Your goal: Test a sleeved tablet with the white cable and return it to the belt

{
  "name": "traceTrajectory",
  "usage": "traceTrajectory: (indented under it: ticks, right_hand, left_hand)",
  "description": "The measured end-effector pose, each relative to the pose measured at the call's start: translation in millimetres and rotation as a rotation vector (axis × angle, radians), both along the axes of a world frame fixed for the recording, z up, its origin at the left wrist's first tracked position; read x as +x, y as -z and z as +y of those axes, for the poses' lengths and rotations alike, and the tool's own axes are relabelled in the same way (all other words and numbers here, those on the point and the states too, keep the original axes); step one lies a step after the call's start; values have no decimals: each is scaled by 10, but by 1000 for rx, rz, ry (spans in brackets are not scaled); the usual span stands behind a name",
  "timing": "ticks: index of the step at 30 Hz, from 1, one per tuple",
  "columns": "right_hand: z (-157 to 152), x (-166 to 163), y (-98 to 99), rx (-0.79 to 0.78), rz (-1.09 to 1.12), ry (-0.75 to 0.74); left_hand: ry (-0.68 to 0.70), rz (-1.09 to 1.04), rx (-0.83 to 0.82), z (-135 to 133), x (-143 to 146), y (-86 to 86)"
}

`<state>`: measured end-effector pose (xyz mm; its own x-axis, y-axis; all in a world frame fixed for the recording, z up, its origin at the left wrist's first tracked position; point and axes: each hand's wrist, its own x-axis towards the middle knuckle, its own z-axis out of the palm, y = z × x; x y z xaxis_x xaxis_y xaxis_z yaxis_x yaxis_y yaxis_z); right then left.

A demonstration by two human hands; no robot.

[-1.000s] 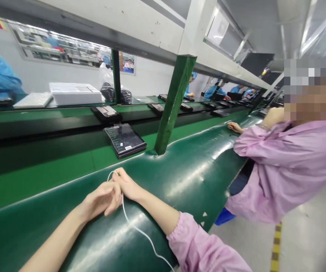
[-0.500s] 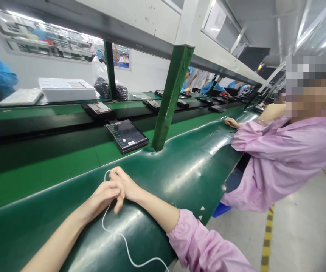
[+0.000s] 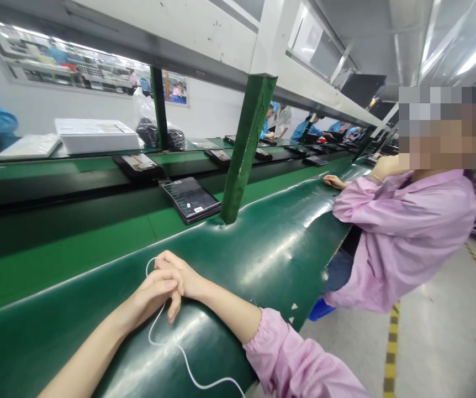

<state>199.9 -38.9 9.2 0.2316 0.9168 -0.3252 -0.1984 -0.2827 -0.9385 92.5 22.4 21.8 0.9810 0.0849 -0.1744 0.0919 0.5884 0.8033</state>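
Note:
My left hand [image 3: 155, 290] rests across my right hand [image 3: 185, 275] above the near ledge. Its fingers are loosely bent and somewhat apart. The right hand's fingers curl at a thin white cord [image 3: 188, 371], which loops past their tips, passes behind the left hand and trails down to the bottom edge. Part of the right fingers is hidden by the left hand. Beyond the hands, on the green belt [image 3: 109, 251], lies a flat black tablet-like device [image 3: 190, 198] with a small white label; neither hand touches it.
The green-covered ledge [image 3: 271, 260] runs along the line. A green-wrapped post [image 3: 246, 155] rises behind it. A co-worker in a pink smock [image 3: 403, 232] sits at the right. More dark devices [image 3: 138, 165] and a white box [image 3: 97, 135] stand farther back.
The black device and a belt seam have slid slightly right, bringing the device closer to the post. My hands keep nearly the same pose, and the view has shifted a little.

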Motion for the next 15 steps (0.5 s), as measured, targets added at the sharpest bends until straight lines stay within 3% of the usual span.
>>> traceTrajectory:
  ticks: [5, 10, 12, 15]
  right_hand:
    - [31, -12, 69, 12, 53, 75]
    - [40, -26, 28, 14, 142, 59]
    - [42, -4, -14, 16, 163, 70]
    - [76, 34, -59, 20, 187, 126]
  left_hand:
    - [0, -2, 47, 5, 2, 27]
    - [-23, 17, 57, 6, 8, 70]
    - [-26, 6, 84, 28, 10, -45]
    - [-20, -82, 190, 82, -55, -418]
